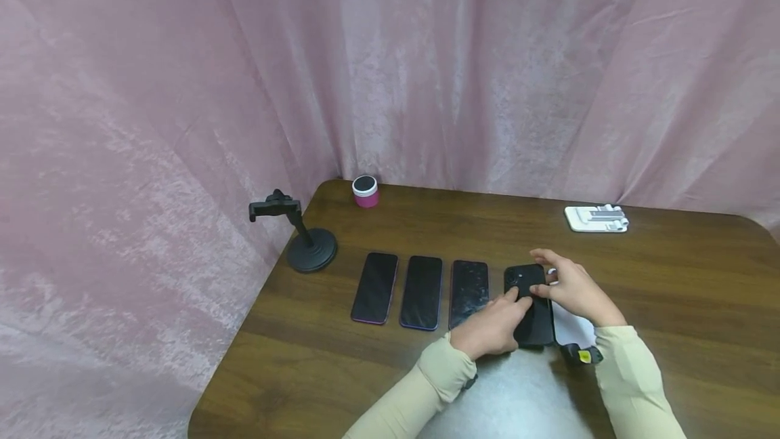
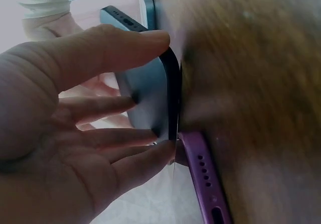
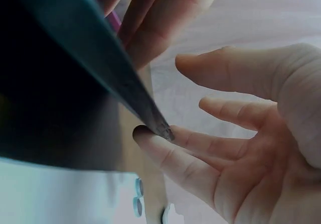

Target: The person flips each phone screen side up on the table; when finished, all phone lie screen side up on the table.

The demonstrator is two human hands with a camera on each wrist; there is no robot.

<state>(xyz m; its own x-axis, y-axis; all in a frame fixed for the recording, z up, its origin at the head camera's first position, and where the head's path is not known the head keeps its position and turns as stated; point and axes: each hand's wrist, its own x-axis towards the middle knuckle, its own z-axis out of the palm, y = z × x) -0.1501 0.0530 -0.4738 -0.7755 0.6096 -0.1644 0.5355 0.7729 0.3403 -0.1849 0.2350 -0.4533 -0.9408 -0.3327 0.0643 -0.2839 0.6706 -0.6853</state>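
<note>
A black phone [image 1: 535, 324] lies camera side up, its underside partly visible in the right wrist view. My left hand [image 1: 492, 325] holds it along the left side, thumb [image 2: 125, 45] over a bottom corner and fingertips farther along that edge. At the far right corner, one fingertip of my right hand [image 1: 575, 290] touches the phone; the right thumb [image 3: 225, 73] stands apart from it in the right wrist view. A white phone [image 1: 574, 327] with two raised lenses lies just right, partly hidden by the right hand.
Three dark-screened phones lie in a row to the left: one [image 1: 374, 288], another [image 1: 421, 292], and a smudged one [image 1: 469, 290] partly behind the left hand. Farther back are a black phone stand [image 1: 311, 249], a pink jar [image 1: 366, 198] and a folded white stand [image 1: 581, 220].
</note>
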